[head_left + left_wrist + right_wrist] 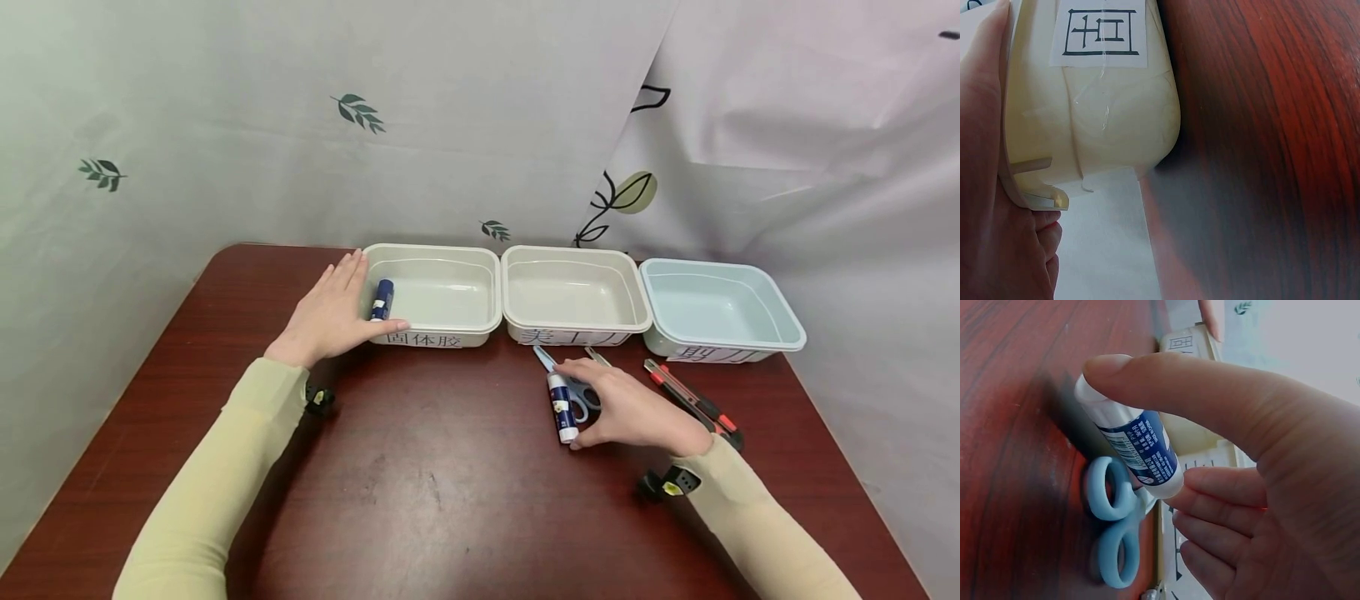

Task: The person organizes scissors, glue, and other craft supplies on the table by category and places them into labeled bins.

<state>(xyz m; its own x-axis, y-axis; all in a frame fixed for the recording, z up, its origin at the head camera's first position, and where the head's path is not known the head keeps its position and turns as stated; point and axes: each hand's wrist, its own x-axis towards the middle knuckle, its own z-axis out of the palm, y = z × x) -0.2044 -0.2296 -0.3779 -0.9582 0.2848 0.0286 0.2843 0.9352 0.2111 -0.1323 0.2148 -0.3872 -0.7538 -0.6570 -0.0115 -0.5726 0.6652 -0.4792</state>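
Observation:
My right hand (633, 407) pinches a glue stick (562, 408), its thumb on one white end and its fingertips at the other. In the right wrist view the glue stick (1138, 444) is tilted, its blue label showing. Behind it lie light-blue-handled scissors (1110, 494), partly hidden by the hand in the head view. My left hand (330, 310) rests on the left corner of a cream bin (442, 327), thumb along the front rim and fingers straight along the side. A blue glue stick (382, 300) leans inside that bin, near this hand.
A second cream bin (577, 323) and a pale blue bin (723, 337) stand to the right in the row, each with a handwritten paper label. Red-and-black utility knives (686, 393) lie beyond the right hand. A patterned curtain (420, 125) hangs behind the table.

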